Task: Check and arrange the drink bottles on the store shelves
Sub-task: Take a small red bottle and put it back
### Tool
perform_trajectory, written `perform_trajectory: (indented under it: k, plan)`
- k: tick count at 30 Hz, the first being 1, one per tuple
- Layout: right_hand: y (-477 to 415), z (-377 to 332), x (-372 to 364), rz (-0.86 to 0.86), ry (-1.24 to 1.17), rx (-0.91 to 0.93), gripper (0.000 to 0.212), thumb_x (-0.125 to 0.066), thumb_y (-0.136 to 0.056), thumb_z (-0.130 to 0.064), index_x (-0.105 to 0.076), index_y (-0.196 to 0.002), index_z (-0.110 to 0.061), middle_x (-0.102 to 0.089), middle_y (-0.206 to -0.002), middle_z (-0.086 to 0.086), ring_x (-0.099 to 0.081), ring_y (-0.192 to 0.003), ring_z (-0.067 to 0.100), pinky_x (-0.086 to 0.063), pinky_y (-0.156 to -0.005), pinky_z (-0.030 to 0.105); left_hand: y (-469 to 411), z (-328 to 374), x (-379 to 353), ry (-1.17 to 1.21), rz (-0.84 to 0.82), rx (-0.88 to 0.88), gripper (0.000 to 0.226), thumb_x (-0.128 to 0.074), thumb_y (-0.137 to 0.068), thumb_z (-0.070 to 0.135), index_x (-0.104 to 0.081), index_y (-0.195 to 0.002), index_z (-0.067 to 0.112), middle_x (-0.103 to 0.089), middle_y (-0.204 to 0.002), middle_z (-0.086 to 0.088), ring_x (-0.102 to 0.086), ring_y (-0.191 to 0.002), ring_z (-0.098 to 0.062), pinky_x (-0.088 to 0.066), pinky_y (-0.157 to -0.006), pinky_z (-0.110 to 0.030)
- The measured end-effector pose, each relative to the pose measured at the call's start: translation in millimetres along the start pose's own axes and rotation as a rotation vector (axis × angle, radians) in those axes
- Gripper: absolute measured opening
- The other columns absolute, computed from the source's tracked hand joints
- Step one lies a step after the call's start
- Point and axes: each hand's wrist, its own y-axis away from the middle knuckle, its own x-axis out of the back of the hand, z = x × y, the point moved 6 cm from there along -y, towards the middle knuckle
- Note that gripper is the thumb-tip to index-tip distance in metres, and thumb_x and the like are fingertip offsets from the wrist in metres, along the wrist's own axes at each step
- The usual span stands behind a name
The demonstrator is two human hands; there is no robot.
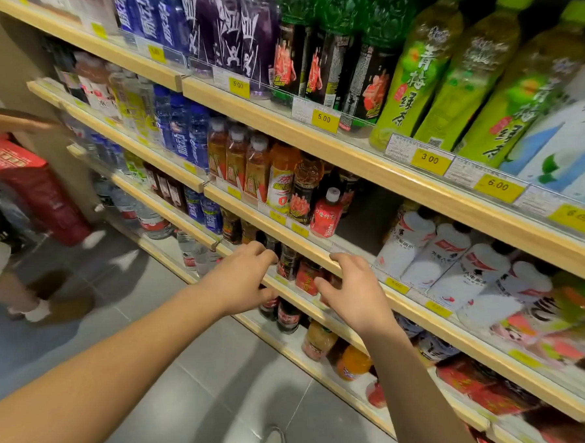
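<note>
Bright, even overhead store lighting; pale glare patches on the floor point(224, 377). Wide-angle distortion tilts the shelves point(348, 152). Motion blur smears the lower-right bottles point(544, 323) and the left edge.

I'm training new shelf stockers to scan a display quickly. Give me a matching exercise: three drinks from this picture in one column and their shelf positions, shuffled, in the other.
Drinks
1. tall green plastic tea bottles with lime-green caps
2. small red plastic bottle with a white cap
3. round orange plastic bottle

Places
A. just left of the empty gap, one shelf below the highest visible shelf
B. on a low shelf, below the right hand
C. highest visible shelf, above the yellow 3.00 price tag

Pairs: 1-C, 2-A, 3-B
</note>
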Motion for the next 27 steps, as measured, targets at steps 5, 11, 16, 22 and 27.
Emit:
perform_trajectory:
  k: [5,11,16,22,27]
  plan:
    - [-46,14,-10,0.021,-0.001,-0.025,0.059,-0.059,-0.096,-0.05,-0.044,-0.148,-0.029,-0.047,-0.145,-0.005,-0.051,-0.128,0.016,-0.046,-0.105,0.038,-43,-12,-2,-0.019,-0.001,-0.012,0.068,-0.065,-0.088,0.052,-0.041,-0.144,0.021,-0.042,-0.137,-0.002,-0.042,-0.129,-0.022,-0.046,-0.102,-0.039]
    - [-77,34,-25,-0.025,0.024,-0.112,0.059,-0.061,-0.095,-0.05,-0.047,-0.148,-0.028,-0.048,-0.142,-0.005,-0.055,-0.122,0.016,-0.048,-0.102,0.034,-92,-16,-3,0.019,-0.02,-0.031,0.064,-0.063,-0.091,0.05,-0.04,-0.144,0.022,-0.041,-0.141,-0.001,-0.038,-0.134,-0.022,-0.045,-0.105,-0.041]
    - [-88,44,-31,0.016,-0.018,-0.137,0.053,-0.067,-0.091,-0.043,-0.057,-0.139,-0.023,-0.056,-0.129,-0.002,-0.058,-0.111,0.016,-0.05,-0.095,0.03,-126,-14,-12,0.033,-0.055,-0.082,0.065,-0.062,-0.092,0.049,-0.039,-0.145,0.02,-0.04,-0.143,-0.002,-0.038,-0.136,-0.022,-0.043,-0.107,-0.041]
    - [-97,51,-46,-0.019,0.001,-0.241,0.049,-0.063,-0.094,-0.045,-0.054,-0.14,-0.028,-0.054,-0.138,0.0,-0.06,-0.109,0.017,-0.05,-0.091,0.034,-158,-17,-26,0.061,-0.077,-0.194,0.057,-0.066,-0.091,0.042,-0.046,-0.14,0.02,-0.044,-0.136,0.001,-0.044,-0.127,-0.019,-0.045,-0.102,-0.033]
    - [-116,50,-46,0.05,-0.041,-0.298,0.061,-0.065,-0.095,-0.044,-0.046,-0.148,-0.021,-0.05,-0.144,0.004,-0.054,-0.128,0.023,-0.046,-0.103,0.036,-170,-42,-54,0.066,-0.144,-0.343,0.049,-0.055,-0.098,0.032,-0.044,-0.143,0.015,-0.043,-0.144,-0.004,-0.042,-0.131,-0.021,-0.037,-0.105,-0.03]
